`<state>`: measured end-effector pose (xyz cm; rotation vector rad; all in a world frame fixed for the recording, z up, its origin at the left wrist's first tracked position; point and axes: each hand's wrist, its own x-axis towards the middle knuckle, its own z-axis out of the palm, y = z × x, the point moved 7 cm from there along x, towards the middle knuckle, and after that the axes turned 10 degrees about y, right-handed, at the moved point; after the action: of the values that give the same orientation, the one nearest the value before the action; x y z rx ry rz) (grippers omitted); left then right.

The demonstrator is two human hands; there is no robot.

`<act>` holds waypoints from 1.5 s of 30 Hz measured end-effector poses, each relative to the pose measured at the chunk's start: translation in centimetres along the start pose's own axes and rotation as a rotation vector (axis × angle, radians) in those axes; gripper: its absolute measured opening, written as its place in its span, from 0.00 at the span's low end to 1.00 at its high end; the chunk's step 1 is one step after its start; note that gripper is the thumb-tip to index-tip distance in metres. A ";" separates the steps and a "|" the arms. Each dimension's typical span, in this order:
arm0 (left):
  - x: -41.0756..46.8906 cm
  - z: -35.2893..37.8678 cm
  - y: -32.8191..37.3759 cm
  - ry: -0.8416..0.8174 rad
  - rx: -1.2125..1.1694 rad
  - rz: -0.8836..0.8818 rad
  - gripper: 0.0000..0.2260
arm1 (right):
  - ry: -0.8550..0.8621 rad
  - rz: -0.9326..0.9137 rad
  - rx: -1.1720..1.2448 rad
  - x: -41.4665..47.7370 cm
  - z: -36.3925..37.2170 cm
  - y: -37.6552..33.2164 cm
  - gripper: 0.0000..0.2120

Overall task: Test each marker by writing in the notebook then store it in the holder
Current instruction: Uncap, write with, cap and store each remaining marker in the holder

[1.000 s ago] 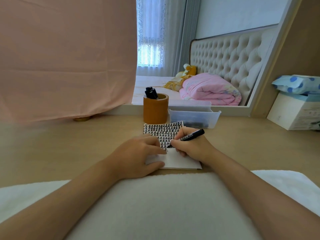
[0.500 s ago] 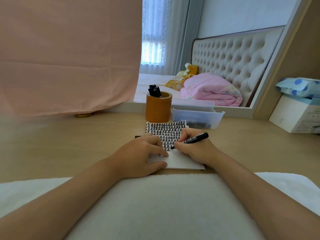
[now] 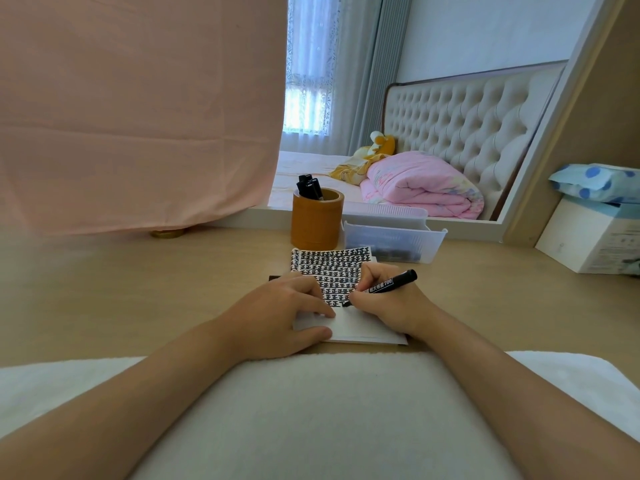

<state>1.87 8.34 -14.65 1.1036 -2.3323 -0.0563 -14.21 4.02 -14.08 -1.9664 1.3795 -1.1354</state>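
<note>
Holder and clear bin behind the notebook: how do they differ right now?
The holder is a tall, opaque brown cylinder; the bin is low, rectangular and see-through. Black markers stick out of the holder's top; the bin shows only dark shapes through its wall, too blurred to name. Both stand on the desk just behind the notebook, side by side.

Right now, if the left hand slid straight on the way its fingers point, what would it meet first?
Probably the right hand, gripping the black marker pen across the white notebook page; depth is unclear.

Matt wooden desk [image 3: 138,289], translucent plastic tray [image 3: 394,244]
</note>
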 end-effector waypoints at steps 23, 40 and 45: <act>0.0 -0.1 0.0 0.023 -0.009 0.020 0.16 | -0.035 0.012 0.008 0.1 0.3 -0.2 0.10; -0.3 -3.2 -3.7 0.495 -0.045 -0.212 0.10 | 0.144 0.116 0.334 0.0 -1.8 -0.3 0.08; -0.6 -2.4 -7.1 0.406 0.122 -0.461 0.15 | 0.062 0.089 0.342 0.0 -1.3 -0.4 0.15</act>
<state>8.35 4.48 -14.81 1.5344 -1.7122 0.1301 -15.10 4.27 -13.01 -1.6264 1.1971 -1.3017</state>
